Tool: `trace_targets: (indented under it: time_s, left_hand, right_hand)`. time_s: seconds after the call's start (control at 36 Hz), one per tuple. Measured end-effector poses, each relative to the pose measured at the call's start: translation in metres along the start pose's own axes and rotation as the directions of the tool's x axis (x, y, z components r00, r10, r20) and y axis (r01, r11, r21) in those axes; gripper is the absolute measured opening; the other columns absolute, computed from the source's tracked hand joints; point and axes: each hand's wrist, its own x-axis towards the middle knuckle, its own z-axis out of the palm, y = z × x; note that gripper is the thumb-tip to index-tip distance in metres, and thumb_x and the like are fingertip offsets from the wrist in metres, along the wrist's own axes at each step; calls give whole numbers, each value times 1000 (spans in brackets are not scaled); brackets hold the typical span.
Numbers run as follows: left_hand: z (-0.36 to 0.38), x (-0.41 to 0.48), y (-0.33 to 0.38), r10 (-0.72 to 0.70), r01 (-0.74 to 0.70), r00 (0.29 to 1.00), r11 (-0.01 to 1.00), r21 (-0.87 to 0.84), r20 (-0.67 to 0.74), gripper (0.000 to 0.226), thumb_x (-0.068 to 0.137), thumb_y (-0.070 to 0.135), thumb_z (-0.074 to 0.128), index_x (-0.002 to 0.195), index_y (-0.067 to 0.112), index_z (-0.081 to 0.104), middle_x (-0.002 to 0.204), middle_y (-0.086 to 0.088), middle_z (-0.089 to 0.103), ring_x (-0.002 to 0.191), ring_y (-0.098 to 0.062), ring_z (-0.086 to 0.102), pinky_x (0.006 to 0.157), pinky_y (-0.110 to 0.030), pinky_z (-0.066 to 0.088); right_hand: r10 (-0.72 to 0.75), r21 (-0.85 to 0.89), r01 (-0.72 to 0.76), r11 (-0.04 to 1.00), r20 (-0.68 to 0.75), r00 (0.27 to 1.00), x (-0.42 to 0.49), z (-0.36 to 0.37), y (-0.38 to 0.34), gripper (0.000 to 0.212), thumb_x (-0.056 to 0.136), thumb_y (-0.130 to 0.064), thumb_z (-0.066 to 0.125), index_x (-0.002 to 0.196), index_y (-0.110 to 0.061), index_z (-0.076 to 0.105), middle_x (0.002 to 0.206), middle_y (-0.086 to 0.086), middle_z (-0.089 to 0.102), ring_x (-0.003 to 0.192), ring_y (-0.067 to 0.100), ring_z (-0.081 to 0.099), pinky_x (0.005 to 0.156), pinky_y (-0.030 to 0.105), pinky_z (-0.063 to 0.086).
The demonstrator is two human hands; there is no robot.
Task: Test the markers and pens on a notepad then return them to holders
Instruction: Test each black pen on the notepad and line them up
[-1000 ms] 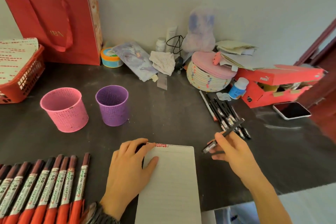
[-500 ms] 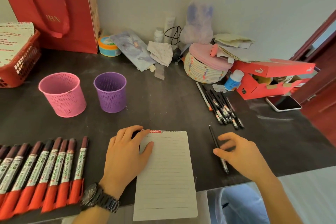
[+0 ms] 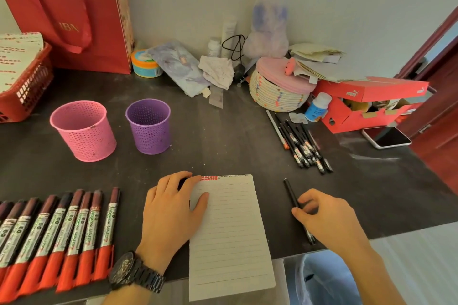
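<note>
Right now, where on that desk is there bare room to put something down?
Bare: the stretch between the purple holder and the loose pens, above the notepad; also below the phone, beside the right hand. Crowded: the back, around the woven basket, and the marker row at left.

The left hand [image 3: 171, 210] lies palm down, its digits straight and slightly spread, thumb and forefinger reaching onto the top left corner of the notepad [image 3: 230, 242]. Its forearm comes up from the lower edge with the wrist straight (a dark metal watch [image 3: 136, 273] is strapped round it). The right hand [image 3: 327, 218] sits low over the desk [image 3: 223, 143], knuckles up, fingers [image 3: 309, 194] curled, thumb and forefinger pinching a black pen [image 3: 290, 190]. Its bare forearm runs off toward the lower right corner.
</note>
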Motion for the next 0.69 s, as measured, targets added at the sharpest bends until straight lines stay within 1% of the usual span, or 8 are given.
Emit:
trace_targets:
  time_s: [0.11,0.17,0.28,0.36,0.42,0.53,0.64,0.69]
  left_hand:
    - [-1,-1,0,11,-11,1000,1000,-18,-9,45,91,58,52,129,34,60,133,10,57,126,-15,49,105,-41,39]
    - [-1,-1,1,7,-7,1000,1000,-18,-1,46,92,58,50,131,35,59,135,12,56,127,-14,48,106,-39,38]
    - [-1,0,0,-12,13,1000,1000,-22,20,48,94,60,44,135,37,54,140,13,50,131,-12,43,109,-36,34]
    - [-1,1,0,-25,26,999,999,-33,21,48,94,59,43,135,36,53,140,13,50,131,-12,43,109,-36,35]
    - [-1,1,-1,-34,34,999,999,-36,24,48,94,59,43,135,36,53,140,14,50,131,-12,43,109,-36,35]
    - [1,1,-3,-45,46,999,998,-49,23,46,94,57,44,135,38,52,140,15,49,131,-10,42,109,-35,35]
    - [2,2,-4,-75,76,997,994,-73,12,44,95,53,49,135,37,53,140,15,49,131,-10,41,108,-33,35]
    - [1,2,-4,-79,79,997,994,-81,2,43,95,51,51,135,37,53,140,15,49,131,-9,41,107,-32,35]
  right_hand:
    - [-22,4,22,1000,-43,999,0,-1,-5,23,85,-62,67,96,-47,53,81,-25,64,77,-4,60,65,19,42]
    - [-40,28,43,999,-79,996,5,-4,-9,26,84,-64,65,99,-46,54,86,-23,64,80,-3,60,69,22,46]
    - [-86,84,104,991,-197,977,32,-8,-25,27,89,-55,63,108,-37,62,96,-19,66,86,4,63,82,34,52]
    - [-120,78,142,987,-240,963,67,-13,-41,29,92,-48,62,115,-31,62,107,-13,65,93,11,64,78,32,48]
    - [-130,34,144,989,-262,956,93,-17,-53,30,94,-42,62,119,-26,61,113,-6,64,98,17,63,78,32,47]
    - [-126,-127,95,987,-263,957,133,-24,-71,33,97,-32,57,127,-18,58,123,7,64,111,29,61,85,40,51]
    - [-81,-269,27,963,-191,978,151,-25,-80,30,99,-30,54,124,-14,56,121,13,64,109,32,61,75,37,46]
    - [-61,-305,6,952,-170,983,154,-24,-82,29,99,-31,54,122,-13,55,120,13,63,109,32,61,75,38,47]
